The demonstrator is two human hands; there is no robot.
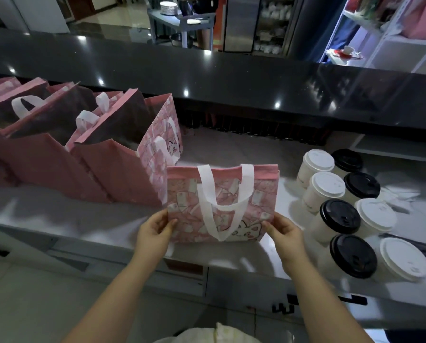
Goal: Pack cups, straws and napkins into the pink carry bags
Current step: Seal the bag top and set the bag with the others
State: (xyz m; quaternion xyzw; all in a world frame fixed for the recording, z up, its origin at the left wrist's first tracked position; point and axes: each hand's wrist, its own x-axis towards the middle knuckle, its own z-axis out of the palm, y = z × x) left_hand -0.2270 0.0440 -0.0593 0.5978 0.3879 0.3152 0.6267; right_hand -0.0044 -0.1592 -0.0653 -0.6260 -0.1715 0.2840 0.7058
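Our left hand (156,230) and right hand (282,231) pinching the flat pink bag's (222,204) lower corners on the worktop (58,214), open bags (83,149) far left, lidded cups (350,206) right

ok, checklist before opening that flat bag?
1. Grip: left hand and right hand pinch the flat bag at its lower corners: ok.
2. Bag mouth open for loading: folded flat, closed: not ok.
3. White handle clear of the mouth, hanging down the front: ok.
4. Standing spot between the opened bags and the cups: ok.
5. Lids on all eight visible cups: ok.
6. Straws and napkins within reach: cannot tell.
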